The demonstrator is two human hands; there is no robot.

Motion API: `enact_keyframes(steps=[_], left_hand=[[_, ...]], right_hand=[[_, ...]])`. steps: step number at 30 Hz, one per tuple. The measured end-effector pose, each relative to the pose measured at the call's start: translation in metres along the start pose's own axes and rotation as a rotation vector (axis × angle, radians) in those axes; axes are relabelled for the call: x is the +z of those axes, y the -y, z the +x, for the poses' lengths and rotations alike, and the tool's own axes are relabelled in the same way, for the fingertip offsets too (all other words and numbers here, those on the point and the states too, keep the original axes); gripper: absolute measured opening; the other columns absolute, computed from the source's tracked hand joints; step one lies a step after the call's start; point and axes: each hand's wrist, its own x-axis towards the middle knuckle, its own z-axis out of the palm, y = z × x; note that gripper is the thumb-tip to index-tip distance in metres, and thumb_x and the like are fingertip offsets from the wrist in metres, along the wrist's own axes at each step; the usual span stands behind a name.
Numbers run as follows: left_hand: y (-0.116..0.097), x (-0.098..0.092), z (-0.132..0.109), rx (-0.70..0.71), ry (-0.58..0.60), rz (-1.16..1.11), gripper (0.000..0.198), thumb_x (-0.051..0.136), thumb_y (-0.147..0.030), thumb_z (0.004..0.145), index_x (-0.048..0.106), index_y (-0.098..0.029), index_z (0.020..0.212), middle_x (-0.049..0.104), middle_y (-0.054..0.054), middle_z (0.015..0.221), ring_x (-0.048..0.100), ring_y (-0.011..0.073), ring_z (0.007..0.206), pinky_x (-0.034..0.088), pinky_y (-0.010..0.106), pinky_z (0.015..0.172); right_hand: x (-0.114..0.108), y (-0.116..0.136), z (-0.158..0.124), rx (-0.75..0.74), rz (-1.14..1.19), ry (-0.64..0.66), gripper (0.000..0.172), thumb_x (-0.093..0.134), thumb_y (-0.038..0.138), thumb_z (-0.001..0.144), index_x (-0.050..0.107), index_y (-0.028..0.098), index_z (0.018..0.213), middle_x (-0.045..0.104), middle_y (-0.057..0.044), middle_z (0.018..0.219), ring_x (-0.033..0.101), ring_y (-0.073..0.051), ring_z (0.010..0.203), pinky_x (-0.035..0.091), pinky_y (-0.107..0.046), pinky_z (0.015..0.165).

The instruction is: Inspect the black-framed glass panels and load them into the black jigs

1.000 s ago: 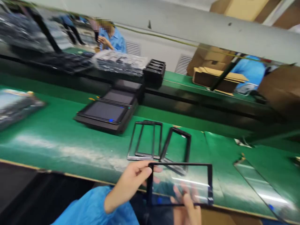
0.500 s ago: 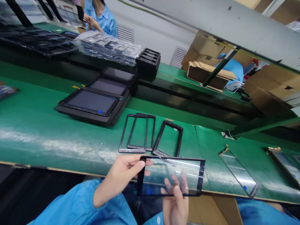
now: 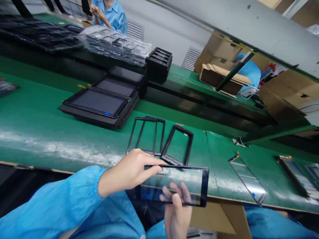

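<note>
A see-through touchscreen glass panel (image 3: 195, 182) with a black border is held above the bench's front edge. My left hand (image 3: 132, 169) is closed on its upper edge near the left end, thumb in front. From below, my right hand (image 3: 178, 215) grips the lower edge, thumb on the near face; its other fingers show through the glass. Just beyond the panel lie two overlapping thin black frames (image 3: 156, 136), partly covered by my left hand. Beside them is a thicker black frame (image 3: 190, 146).
Black trays with dark screens (image 3: 99, 101) are stacked at left on the green bench (image 3: 37, 122). Another glass panel (image 3: 249, 177) lies at right. An open cardboard box (image 3: 211, 219) stands below the edge. Bagged frames (image 3: 117, 43) fill the back shelf. A co-worker (image 3: 109, 16) is across.
My left hand has slid from the panel's left end onto its upper edge. The panel and my right hand have shifted slightly left in view.
</note>
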Motion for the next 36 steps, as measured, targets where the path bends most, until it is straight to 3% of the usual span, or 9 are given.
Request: enact_keyframes(steps=[3, 6, 8, 12, 16, 18, 23, 31, 36], left_hand=[[0.004, 0.001, -0.001, -0.007, -0.026, 0.009, 0.028, 0.065, -0.035, 0.103, 0.085, -0.029, 0.122, 0.088, 0.004, 0.103, 0.083, 0.0267, 0.088, 0.058, 0.028, 0.077], [0.009, 0.004, -0.007, -0.066, -0.023, -0.052, 0.030, 0.067, -0.033, 0.101, 0.083, -0.030, 0.127, 0.087, 0.005, 0.112, 0.082, 0.0284, 0.101, 0.059, 0.030, 0.086], [0.012, 0.008, -0.010, -0.168, 0.031, -0.240, 0.038, 0.066, -0.031, 0.100, 0.077, -0.028, 0.137, 0.084, 0.007, 0.122, 0.080, 0.0278, 0.106, 0.061, 0.031, 0.087], [0.019, 0.015, -0.017, -0.406, 0.044, -0.641, 0.047, 0.062, -0.040, 0.103, 0.071, -0.017, 0.142, 0.082, 0.015, 0.123, 0.081, 0.0237, 0.085, 0.061, 0.026, 0.061], [0.019, 0.019, -0.025, -0.483, -0.059, -0.719, 0.052, 0.071, -0.049, 0.096, 0.076, -0.011, 0.131, 0.083, 0.020, 0.114, 0.081, 0.0250, 0.081, 0.061, 0.026, 0.057], [0.018, 0.019, -0.028, -0.516, -0.098, -0.723, 0.053, 0.074, -0.052, 0.093, 0.077, -0.012, 0.128, 0.083, 0.020, 0.114, 0.081, 0.0259, 0.081, 0.061, 0.027, 0.056], [0.021, 0.019, -0.034, -0.538, -0.122, -0.753, 0.057, 0.078, -0.056, 0.088, 0.077, -0.012, 0.125, 0.083, 0.021, 0.113, 0.082, 0.0282, 0.079, 0.063, 0.030, 0.055], [0.024, 0.019, -0.038, -0.549, -0.215, -0.760, 0.048, 0.078, -0.051, 0.090, 0.077, -0.012, 0.119, 0.085, 0.019, 0.104, 0.081, 0.0274, 0.073, 0.061, 0.029, 0.052], [0.025, 0.014, -0.039, -0.472, -0.122, -0.694, 0.046, 0.079, -0.038, 0.090, 0.071, -0.013, 0.129, 0.085, 0.018, 0.110, 0.082, 0.0253, 0.080, 0.063, 0.028, 0.063]], right_hand=[[0.004, 0.004, 0.001, 0.018, 0.017, 0.002, 0.036, 0.092, 0.043, 0.082, 0.077, 0.030, 0.112, 0.086, -0.006, 0.097, 0.086, -0.030, 0.080, 0.069, -0.036, 0.063], [0.012, 0.022, 0.005, 0.090, -0.013, 0.053, 0.037, 0.093, 0.042, 0.079, 0.079, 0.029, 0.112, 0.086, -0.006, 0.097, 0.085, -0.029, 0.078, 0.067, -0.033, 0.059], [0.019, 0.036, 0.010, 0.134, -0.099, 0.173, 0.036, 0.093, 0.042, 0.077, 0.082, 0.028, 0.109, 0.086, -0.007, 0.093, 0.084, -0.028, 0.073, 0.064, -0.030, 0.054], [0.029, 0.056, 0.027, 0.167, -0.261, 0.428, 0.043, 0.091, 0.048, 0.076, 0.082, 0.025, 0.112, 0.085, -0.009, 0.087, 0.082, -0.027, 0.066, 0.060, -0.029, 0.051], [0.029, 0.063, 0.049, 0.026, -0.281, 0.293, 0.051, 0.082, 0.048, 0.088, 0.073, 0.022, 0.132, 0.085, -0.011, 0.098, 0.083, -0.028, 0.081, 0.066, -0.033, 0.066], [0.027, 0.065, 0.057, -0.028, -0.317, 0.220, 0.056, 0.081, 0.048, 0.090, 0.069, 0.021, 0.138, 0.085, -0.009, 0.093, 0.082, -0.026, 0.074, 0.067, -0.034, 0.066], [0.030, 0.068, 0.057, -0.089, -0.395, 0.151, 0.047, 0.083, 0.054, 0.088, 0.078, 0.017, 0.117, 0.083, -0.007, 0.073, 0.079, -0.024, 0.061, 0.067, -0.035, 0.066], [0.048, 0.076, 0.048, -0.117, -0.410, 0.169, 0.039, 0.080, 0.053, 0.091, 0.080, 0.018, 0.110, 0.084, -0.007, 0.075, 0.079, -0.022, 0.055, 0.067, -0.033, 0.062], [0.051, 0.072, 0.046, -0.119, -0.457, 0.268, 0.035, 0.076, 0.050, 0.095, 0.080, 0.019, 0.111, 0.084, -0.007, 0.074, 0.081, -0.023, 0.060, 0.067, -0.031, 0.061]])
